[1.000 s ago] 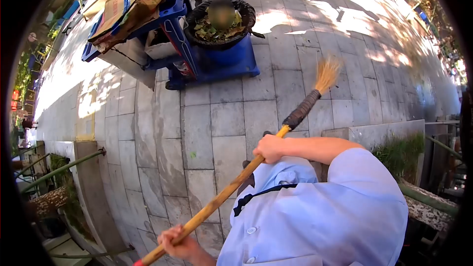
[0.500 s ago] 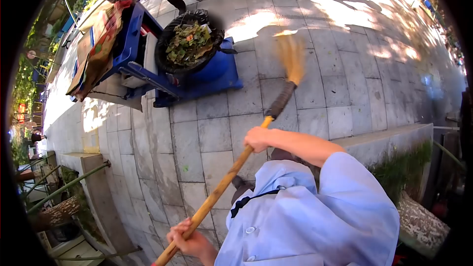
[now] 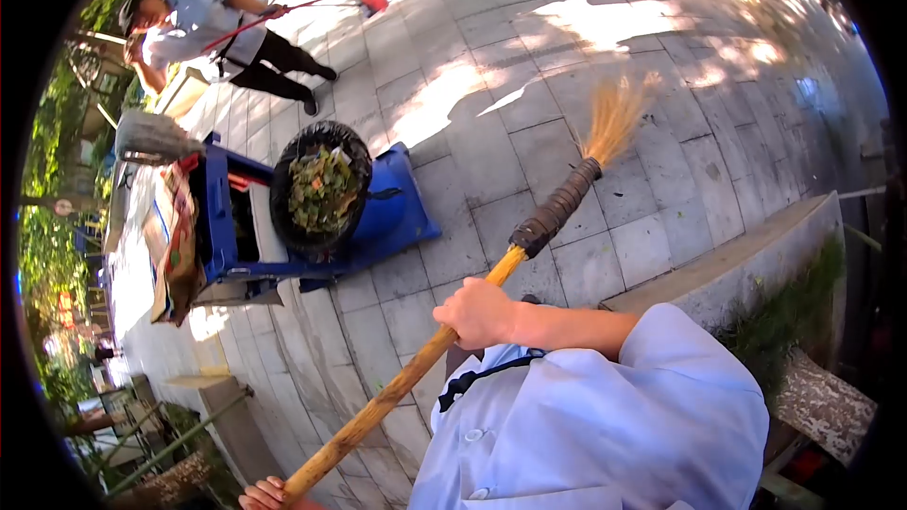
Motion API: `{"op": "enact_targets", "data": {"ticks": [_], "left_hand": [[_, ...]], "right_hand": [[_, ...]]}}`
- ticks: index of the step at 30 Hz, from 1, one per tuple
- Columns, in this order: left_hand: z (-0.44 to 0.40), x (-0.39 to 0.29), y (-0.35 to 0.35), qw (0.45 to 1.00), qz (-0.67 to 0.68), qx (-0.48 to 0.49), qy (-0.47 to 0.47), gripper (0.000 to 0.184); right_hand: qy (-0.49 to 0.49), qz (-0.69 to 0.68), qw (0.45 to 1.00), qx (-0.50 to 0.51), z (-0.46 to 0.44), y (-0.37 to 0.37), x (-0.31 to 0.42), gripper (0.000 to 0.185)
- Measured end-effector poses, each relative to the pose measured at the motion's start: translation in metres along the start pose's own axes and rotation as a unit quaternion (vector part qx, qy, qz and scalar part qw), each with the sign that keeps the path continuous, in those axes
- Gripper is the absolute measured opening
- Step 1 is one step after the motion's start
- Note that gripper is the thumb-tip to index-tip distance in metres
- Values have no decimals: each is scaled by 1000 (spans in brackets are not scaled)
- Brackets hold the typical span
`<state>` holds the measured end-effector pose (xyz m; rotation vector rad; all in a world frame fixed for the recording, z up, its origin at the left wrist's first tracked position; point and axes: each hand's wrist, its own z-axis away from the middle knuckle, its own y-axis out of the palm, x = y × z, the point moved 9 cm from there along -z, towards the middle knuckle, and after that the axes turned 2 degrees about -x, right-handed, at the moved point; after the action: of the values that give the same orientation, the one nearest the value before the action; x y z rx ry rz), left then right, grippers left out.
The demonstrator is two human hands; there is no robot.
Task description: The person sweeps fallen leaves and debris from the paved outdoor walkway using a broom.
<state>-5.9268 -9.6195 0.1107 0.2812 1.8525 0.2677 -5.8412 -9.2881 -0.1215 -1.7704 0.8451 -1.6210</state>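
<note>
A broom with a long wooden handle runs diagonally across the view. My right hand is closed around its handle just below the dark wrapped binding. Lower down, at the bottom left, my left hand wraps the handle and is partly cut off by the frame edge. Straw bristles fan out at the far end, over the grey paving; whether they touch it I cannot tell.
A blue cart stands at left, carrying a black-lined bin of leaves. Beyond it a person holds a red-handled tool. A low stone ledge borders the right; another ledge and a green railing lie lower left.
The view has shifted, bringing more of the other person into sight and the cart lower. The broom's bristle end has moved right in view. Both hands keep their grip.
</note>
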Motion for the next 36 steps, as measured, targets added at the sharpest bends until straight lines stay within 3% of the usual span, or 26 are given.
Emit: {"op": "enact_targets", "data": {"ticks": [2,8,10,14,16,19,26,28,30,32,34,35,36], "left_hand": [[-38,27,29,983,65,170,-33,23],[-126,150,210,954,99,260,-108,24],[-140,187,295,919,137,342,-143,23],[-164,256,448,855,143,444,-228,23],[-162,255,510,795,159,538,-233,21],[-183,247,575,760,171,594,-200,22],[-215,283,719,629,208,700,-266,22],[-239,298,743,631,212,688,-289,19],[-279,302,759,695,189,641,-264,19],[-293,299,783,701,169,649,-241,21],[-333,288,800,756,168,626,-87,25],[-334,296,813,753,170,629,-90,25],[-291,283,831,687,225,686,-87,23]], "right_hand": [[23,2,998,-57,9,-15,-17,15],[212,-26,960,-183,31,-50,-107,15],[245,-3,944,-222,33,-62,-131,16],[387,-103,865,-303,30,-80,-183,20],[420,-89,830,-357,25,-115,-205,19],[448,-52,799,-399,5,-149,-231,18],[416,-102,752,-501,-66,-199,-291,20],[384,-83,754,-526,-88,-213,-324,24],[369,-21,750,-548,-110,-238,-363,27],[325,20,737,-593,-126,-279,-404,25],[284,63,711,-640,-142,-323,-447,26],[274,93,704,-649,-147,-342,-465,26],[253,106,696,-664,-150,-361,-484,28]]}}
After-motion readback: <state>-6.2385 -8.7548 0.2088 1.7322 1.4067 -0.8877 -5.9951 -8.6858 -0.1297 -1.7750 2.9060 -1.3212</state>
